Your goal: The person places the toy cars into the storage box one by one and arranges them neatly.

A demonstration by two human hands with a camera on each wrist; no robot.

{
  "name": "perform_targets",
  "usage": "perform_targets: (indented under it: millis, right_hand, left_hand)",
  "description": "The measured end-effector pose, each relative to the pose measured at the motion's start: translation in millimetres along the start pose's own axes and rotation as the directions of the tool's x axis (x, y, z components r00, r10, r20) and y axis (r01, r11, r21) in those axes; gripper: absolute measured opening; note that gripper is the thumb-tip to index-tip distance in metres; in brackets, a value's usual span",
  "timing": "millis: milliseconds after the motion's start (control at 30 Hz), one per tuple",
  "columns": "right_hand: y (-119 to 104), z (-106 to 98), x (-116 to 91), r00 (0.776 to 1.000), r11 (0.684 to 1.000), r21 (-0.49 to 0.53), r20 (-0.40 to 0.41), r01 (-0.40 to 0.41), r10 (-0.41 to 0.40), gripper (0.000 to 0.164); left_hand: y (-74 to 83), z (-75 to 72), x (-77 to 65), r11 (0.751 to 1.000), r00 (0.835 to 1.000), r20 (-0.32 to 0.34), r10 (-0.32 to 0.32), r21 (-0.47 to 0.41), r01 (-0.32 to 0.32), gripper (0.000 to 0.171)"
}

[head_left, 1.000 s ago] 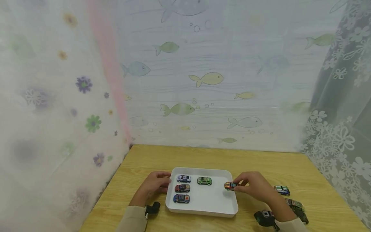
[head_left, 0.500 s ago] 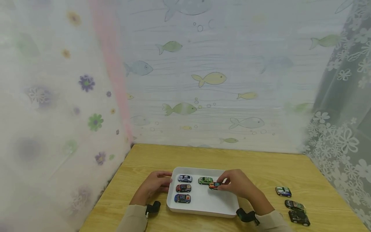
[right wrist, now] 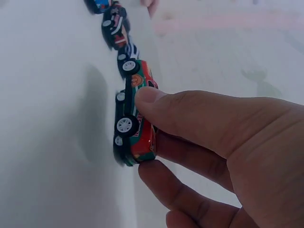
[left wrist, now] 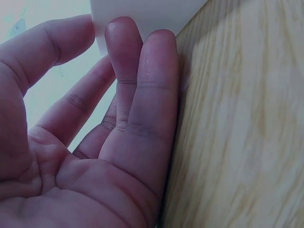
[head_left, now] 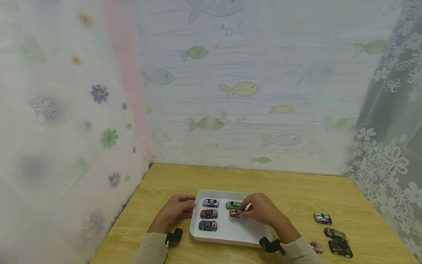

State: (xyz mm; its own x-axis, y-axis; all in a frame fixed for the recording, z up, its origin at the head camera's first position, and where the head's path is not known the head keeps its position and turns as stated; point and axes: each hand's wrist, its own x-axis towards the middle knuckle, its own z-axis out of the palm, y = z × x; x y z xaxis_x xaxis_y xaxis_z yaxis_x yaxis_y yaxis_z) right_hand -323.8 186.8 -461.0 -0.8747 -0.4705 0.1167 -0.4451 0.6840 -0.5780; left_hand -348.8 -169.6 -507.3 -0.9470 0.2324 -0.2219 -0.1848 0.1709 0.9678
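Note:
My right hand (head_left: 262, 209) pinches a red, green and orange toy car (head_left: 235, 213) between thumb and fingers, over the white tray (head_left: 227, 242). In the right wrist view the thumb lies on the side of this toy car (right wrist: 137, 111). Just behind it stands a green toy car (head_left: 233, 205), partly covered by the fingers. A column of white (head_left: 210, 202), red (head_left: 208, 213) and blue (head_left: 207, 225) toy cars stands at the tray's left. My left hand (head_left: 174, 212) rests beside the tray, its fairly straight fingers touching the outer wall (left wrist: 147, 16).
Right of the tray, on the wooden table (head_left: 280, 183), lie a white-green toy car (head_left: 322, 218), a dark green one (head_left: 335, 233), a black one (head_left: 340, 248) and a pale red-marked one (head_left: 315, 246), partly behind the sleeve. A fish-print curtain (head_left: 244, 110) hangs behind the table.
My right hand has carried the red-green toy car leftward from the tray's right side to in front of the green toy car. The left hand has stayed at the tray's left side.

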Motion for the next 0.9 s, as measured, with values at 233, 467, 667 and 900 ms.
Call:
perform_targets:
  millis: [233, 467, 667, 900]
  right_hand:
    - [-4.8, 7.4, 4.9, 1.000, 1.000, 0.010, 0.021, -0.014, 0.014, 0.012]
    - [-9.5, 11.4, 8.2, 0.999, 0.999, -0.011, 0.029, -0.033, 0.033, 0.012]
    - [-11.5, 13.9, 10.2, 0.998, 0.999, -0.009, 0.041, -0.051, 0.051, 0.013]
    - [-14.3, 14.1, 11.5, 0.996, 0.995, -0.063, 0.034, -0.082, 0.084, 0.014]
  left_hand:
    - [-1.3, -1.9, 0.2, 1.000, 1.000, 0.011, 0.008, 0.015, -0.008, 0.046]
    - [-2.7, -1.0, -0.7, 1.000, 1.000, 0.000, 0.002, 0.014, -0.002, 0.047]
    - [-3.3, -0.9, -0.4, 1.000, 1.000, 0.006, 0.000, 0.015, 0.000, 0.046]
    - [-0.7, -2.0, -1.3, 1.000, 1.000, 0.008, 0.003, 0.018, -0.003, 0.046]
